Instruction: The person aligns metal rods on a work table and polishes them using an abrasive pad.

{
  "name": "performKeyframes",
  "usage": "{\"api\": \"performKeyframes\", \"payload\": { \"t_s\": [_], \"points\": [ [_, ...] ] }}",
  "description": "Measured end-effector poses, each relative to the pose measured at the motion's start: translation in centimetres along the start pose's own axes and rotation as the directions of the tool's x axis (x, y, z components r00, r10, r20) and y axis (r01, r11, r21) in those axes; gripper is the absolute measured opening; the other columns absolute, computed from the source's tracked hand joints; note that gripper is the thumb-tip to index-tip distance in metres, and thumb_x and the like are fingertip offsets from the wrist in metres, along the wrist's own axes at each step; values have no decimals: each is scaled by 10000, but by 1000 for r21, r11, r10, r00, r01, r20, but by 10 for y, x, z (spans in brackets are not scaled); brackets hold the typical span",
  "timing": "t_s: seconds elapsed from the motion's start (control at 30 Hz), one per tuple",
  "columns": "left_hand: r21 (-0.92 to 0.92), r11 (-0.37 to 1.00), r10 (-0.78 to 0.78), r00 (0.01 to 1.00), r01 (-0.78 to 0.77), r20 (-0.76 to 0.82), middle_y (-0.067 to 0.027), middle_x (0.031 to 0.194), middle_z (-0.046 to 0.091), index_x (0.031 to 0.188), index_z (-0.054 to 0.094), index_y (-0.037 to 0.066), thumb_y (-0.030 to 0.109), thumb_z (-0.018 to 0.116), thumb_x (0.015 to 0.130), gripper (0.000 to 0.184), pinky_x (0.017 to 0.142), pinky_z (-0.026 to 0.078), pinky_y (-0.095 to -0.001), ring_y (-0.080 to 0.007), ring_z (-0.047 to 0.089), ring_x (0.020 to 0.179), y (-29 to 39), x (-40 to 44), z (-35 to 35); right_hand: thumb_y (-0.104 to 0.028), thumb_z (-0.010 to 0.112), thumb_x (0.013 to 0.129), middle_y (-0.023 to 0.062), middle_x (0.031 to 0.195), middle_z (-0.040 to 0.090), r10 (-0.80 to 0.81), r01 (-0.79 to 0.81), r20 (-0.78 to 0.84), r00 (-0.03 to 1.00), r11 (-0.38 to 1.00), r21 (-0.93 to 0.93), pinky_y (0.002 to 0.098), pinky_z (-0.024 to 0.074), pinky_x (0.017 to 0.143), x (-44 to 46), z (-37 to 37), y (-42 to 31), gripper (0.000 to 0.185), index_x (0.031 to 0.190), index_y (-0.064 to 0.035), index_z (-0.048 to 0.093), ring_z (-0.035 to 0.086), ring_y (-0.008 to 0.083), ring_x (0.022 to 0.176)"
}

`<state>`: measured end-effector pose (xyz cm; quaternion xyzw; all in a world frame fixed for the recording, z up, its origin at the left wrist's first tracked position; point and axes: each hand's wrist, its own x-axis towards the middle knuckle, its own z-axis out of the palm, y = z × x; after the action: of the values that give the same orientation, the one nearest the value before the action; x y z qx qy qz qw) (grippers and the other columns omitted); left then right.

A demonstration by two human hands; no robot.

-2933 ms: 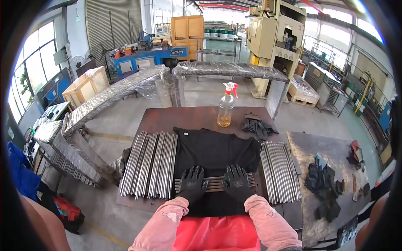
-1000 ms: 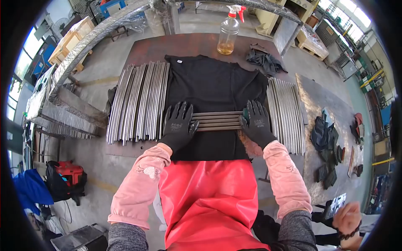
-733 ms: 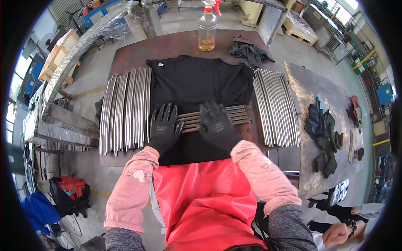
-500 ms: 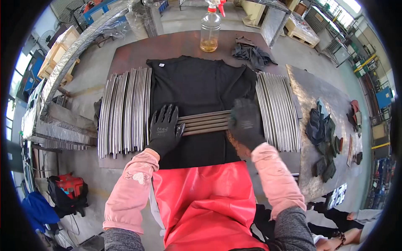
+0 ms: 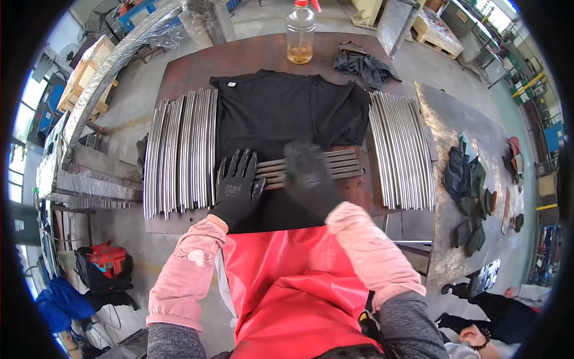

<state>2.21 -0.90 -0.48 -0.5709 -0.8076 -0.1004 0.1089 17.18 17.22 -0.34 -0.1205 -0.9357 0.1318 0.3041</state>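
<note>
My left hand [image 5: 236, 182], in a black coated glove, lies with fingers spread at the left ends of several thin metal rods [image 5: 342, 163]. Its thumb touches or nearly touches those ends. Over the middle of the rods is my right hand [image 5: 308, 170], also black-gloved and blurred by motion; its fingers cannot be made out clearly. A black T-shirt [image 5: 269, 110] is spread flat on the table, partly beneath the rods and both hands. The rods' right ends extend past the shirt over bare table.
Rows of shiny rods flank the shirt, a left row [image 5: 182, 152] and a right row [image 5: 402, 152]. A spray bottle [image 5: 300, 36] and a crumpled dark cloth [image 5: 363, 64] sit at the back of the brown table [image 5: 239, 57]. Dark rags [image 5: 460, 173] lie on a side table [image 5: 439, 239].
My right hand has moved left from the rods' right ends to their middle. The shirt's lower right part has shifted left, uncovering table. My left hand stays about where it was.
</note>
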Motion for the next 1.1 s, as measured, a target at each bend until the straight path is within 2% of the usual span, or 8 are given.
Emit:
{"api": "performKeyframes", "payload": {
  "t_s": [0.17,0.2,0.27,0.6,0.7,0.83,0.93,1.1],
  "points": [
    [-46,998,-34,999,34,-8,-203,1582,477,1519,486,3,380,547,1006,640,1228,281,-562,-412,429,1463,-2,4,15,-260,638,862,230,1356,621,-70,69,-15,997,997,-34,520,447,1081,-19,-23,49,532,1325,1,613,590,428,1234],
    [-69,995,-81,996,79,-27,-209,1582,476,1518,484,-2,379,546,1007,640,1227,283,-560,-412,428,1463,-2,11,21,-255,629,871,240,1378,605,177,-136,285,942,978,-157,521,435,1097,-9,-65,52,581,1386,7,570,577,443,1250],
    [-102,981,-170,984,163,-60,-219,1580,473,1517,479,-12,375,543,1009,642,1227,286,-556,-413,426,1464,-5,18,28,-268,627,878,253,1355,613,-9,13,18,1000,959,-284,527,442,1084,-32,-58,87,570,1364,26,576,586,456,1218],
    [-14,996,-91,996,91,-13,-227,1584,463,1516,468,-32,364,549,1005,651,1234,279,-554,-417,413,1471,19,-5,7,-260,639,907,263,1351,625,-42,21,185,982,993,114,548,440,1088,-15,-35,29,510,1336,15,612,593,449,1227],
    [-19,994,-110,994,111,15,-228,1592,451,1530,449,-33,361,550,1005,664,1239,271,-556,-417,404,1479,26,-22,-1,-244,645,910,249,1346,633,16,-17,-8,1000,986,-167,545,439,1096,-37,-52,63,484,1328,0,620,597,448,1226],
    [-30,997,-68,997,70,42,-229,1602,434,1550,419,-33,358,555,1002,687,1246,258,-559,-418,391,1490,39,-27,-11,-275,651,921,216,1399,614,241,-253,511,825,966,-47,562,420,1115,-8,-40,-21,502,1336,5,611,573,446,1268],
    [-27,999,-25,995,28,99,-232,1611,420,1571,389,-31,355,565,995,715,1252,246,-561,-416,378,1501,42,-41,-20,-287,644,922,222,1429,596,-48,47,135,990,999,14,574,395,1138,-39,-24,-14,522,1349,9,599,558,461,1289],
    [-70,996,-54,995,60,81,-237,1610,419,1576,378,-33,343,580,983,731,1250,250,-561,-421,371,1503,53,-46,-26,-300,628,928,263,1394,599,127,-112,19,992,929,-353,558,387,1145,-63,-68,66,521,1350,5,602,559,454,1288]
  ]
}}
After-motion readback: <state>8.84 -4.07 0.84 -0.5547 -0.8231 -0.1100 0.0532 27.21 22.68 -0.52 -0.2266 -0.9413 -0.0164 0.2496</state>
